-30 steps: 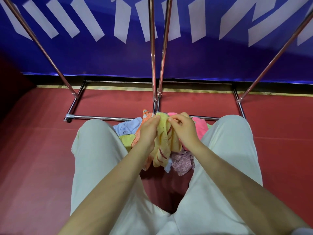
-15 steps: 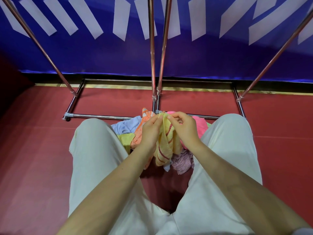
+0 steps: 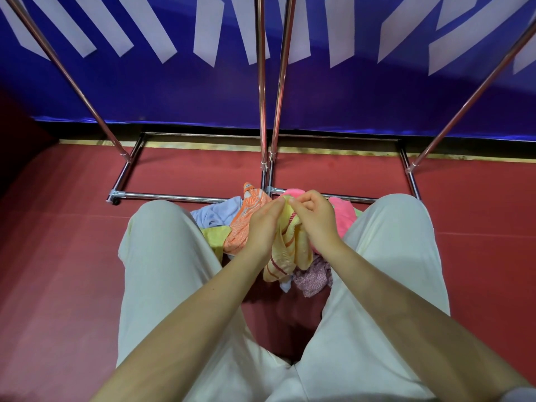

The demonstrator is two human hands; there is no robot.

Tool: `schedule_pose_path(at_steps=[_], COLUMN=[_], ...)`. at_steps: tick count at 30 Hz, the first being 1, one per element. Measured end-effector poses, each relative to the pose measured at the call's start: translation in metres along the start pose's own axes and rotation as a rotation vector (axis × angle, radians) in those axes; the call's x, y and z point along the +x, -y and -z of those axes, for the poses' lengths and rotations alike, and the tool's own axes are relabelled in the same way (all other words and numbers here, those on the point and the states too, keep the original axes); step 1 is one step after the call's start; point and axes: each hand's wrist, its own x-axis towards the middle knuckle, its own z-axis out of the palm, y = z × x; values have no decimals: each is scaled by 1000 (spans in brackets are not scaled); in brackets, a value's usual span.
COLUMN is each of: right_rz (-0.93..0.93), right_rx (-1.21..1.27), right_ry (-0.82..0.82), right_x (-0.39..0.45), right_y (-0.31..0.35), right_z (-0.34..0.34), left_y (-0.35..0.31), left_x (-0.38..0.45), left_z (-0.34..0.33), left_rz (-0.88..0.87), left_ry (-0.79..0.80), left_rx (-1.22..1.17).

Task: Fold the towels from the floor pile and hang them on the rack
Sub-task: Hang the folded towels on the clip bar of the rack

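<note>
A yellow towel with red stripes (image 3: 287, 250) hangs bunched between my two hands, over the floor pile. My left hand (image 3: 262, 227) pinches its top edge from the left, and my right hand (image 3: 314, 217) pinches the same edge from the right, fingertips almost meeting. Below and around them lies the pile: an orange patterned towel (image 3: 246, 224), a light blue towel (image 3: 213, 213), a pink towel (image 3: 342, 213), a mauve speckled towel (image 3: 314, 278) and a plain yellow one (image 3: 214, 239). The metal rack (image 3: 262, 111) stands just behind the pile; no towel shows on its visible poles.
My knees in pale trousers (image 3: 165, 256) flank the pile on both sides. The rack's base bars (image 3: 162, 195) lie on the red floor (image 3: 58, 256). A blue banner with white stripes (image 3: 348, 97) closes the back.
My hands have lifted the striped towel a little and drawn their fingertips closer together along its top edge. The view has shifted slightly.
</note>
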Motion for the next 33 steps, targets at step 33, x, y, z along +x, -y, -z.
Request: schedule_pose_path(at_steps=[33], right_rz=[84], right_rx=[-344], right_ry=[590], right_x=[-15], right_y=[-36], right_z=[-5], left_y=[-41], left_x=[15], left_z=[91], left_rz=[-166], left_ry=[-446], left_rx=[4])
